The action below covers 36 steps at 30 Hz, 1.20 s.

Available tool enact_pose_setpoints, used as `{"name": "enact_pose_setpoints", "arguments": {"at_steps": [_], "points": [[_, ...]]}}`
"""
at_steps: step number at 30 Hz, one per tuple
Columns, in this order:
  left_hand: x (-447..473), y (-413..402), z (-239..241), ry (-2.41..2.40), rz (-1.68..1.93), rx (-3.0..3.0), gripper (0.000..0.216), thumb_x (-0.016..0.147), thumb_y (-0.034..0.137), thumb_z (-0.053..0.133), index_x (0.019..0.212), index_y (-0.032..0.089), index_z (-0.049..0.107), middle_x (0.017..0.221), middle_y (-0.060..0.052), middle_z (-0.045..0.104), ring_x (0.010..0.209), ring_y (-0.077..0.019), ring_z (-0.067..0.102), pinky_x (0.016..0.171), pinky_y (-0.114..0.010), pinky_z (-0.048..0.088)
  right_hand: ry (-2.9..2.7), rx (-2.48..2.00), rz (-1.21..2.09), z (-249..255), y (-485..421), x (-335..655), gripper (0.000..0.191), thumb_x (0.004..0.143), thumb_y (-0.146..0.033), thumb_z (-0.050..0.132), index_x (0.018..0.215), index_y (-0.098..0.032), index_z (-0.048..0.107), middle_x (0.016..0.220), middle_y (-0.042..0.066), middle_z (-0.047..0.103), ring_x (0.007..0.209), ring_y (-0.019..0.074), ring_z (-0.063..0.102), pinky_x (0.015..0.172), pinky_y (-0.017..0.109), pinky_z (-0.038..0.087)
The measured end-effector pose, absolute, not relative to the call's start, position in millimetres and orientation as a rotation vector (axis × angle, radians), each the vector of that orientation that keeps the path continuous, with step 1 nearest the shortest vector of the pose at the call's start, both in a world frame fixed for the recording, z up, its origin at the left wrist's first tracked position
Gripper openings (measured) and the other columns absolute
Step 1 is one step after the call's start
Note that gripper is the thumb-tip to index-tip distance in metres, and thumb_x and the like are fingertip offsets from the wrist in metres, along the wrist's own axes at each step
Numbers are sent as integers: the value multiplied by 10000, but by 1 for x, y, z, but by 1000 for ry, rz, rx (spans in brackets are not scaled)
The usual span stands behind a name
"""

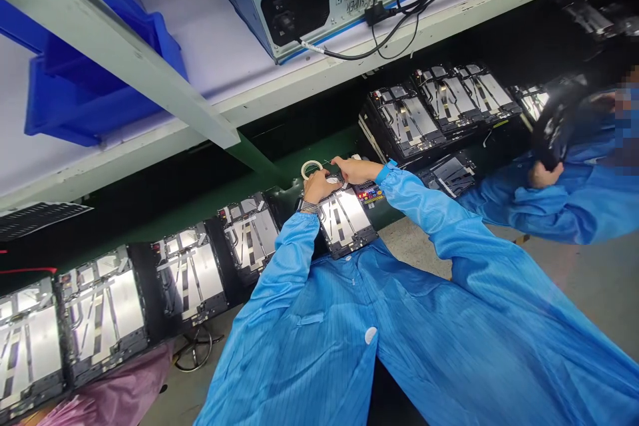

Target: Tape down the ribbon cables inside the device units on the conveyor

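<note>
My left hand (315, 186), with a wristwatch on its wrist, grips a white roll of tape (312, 168) above an opened electronic unit (345, 223) with metal plates. My right hand (353, 170) reaches in from the right, its fingertips close to my left hand. What those fingertips pinch is hidden. Just past the hands lies a small circuit board (369, 196) with coloured parts. Blue striped smock sleeves (424, 213) cover both my arms.
Several similar units (190, 273) line the green bench (309, 146) on both sides. A co-worker's hand (542, 175) holds a black object (559, 120) at right. Overhead, a shelf (120, 60) carries blue bins (94, 73) and a computer chassis (294, 0) with cables (399, 13).
</note>
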<state>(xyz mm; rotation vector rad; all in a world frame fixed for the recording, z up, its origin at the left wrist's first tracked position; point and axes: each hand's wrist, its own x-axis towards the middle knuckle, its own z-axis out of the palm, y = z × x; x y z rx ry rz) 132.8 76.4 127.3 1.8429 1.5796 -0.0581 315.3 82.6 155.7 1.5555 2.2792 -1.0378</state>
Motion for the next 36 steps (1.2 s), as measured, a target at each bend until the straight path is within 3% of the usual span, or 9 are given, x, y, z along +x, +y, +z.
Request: {"name": "enact_pose_setpoints", "arguments": {"at_steps": [14,26,36], "points": [[132,79,122,1580,-89,1881,662,822,623,772,1372,276,646,1429,-109,699,1397,-340,581,1107,-435,433,2288,1563,-957,157,81,308,792,880,-100,714,1581,-150,348,1062,136,764,876,269,723,695,291,454],[131,78,120,1566,-69,1887,681,811,629,788,1363,252,654,1439,-130,688,1398,-347,580,1100,-433,425,2341,1576,-776,144,72,299,981,858,-105,761,1665,-120,204,1202,230,749,1061,379,748,825,358,509],[131,79,118,1564,-68,1898,713,806,661,774,1375,252,641,1462,-138,668,1405,-347,573,1100,-432,425,2336,1603,-811,153,69,304,957,892,-207,771,1660,-160,202,1254,194,741,1092,329,741,787,299,489]]}}
